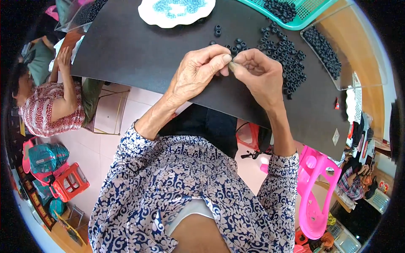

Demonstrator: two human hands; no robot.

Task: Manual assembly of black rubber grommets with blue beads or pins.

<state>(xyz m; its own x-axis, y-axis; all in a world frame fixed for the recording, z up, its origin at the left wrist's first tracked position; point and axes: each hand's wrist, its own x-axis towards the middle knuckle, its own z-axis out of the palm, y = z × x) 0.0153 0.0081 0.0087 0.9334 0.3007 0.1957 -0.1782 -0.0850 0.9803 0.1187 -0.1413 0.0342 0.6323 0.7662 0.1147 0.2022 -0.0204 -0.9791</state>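
Over the front part of the dark table [126, 50], my left hand [196, 71] and my right hand [262, 75] meet at their fingertips. Thumb and forefinger of each are pinched together, and whatever sits between them is too small and covered to make out. Just beyond the fingers lies a loose spread of small black ring-shaped pieces [293, 63], reaching to the right of my right hand. Two similar black rings [217, 30] lie apart from the spread, farther back.
A white scalloped plate [166, 23] with small blue pieces stands at the back. Behind the spread, a green basket [291, 26] and a clear tray [341, 82] hold more black pieces. Another person [55, 101] sits at the left. A pink plastic chair [310, 202] stands at the right.
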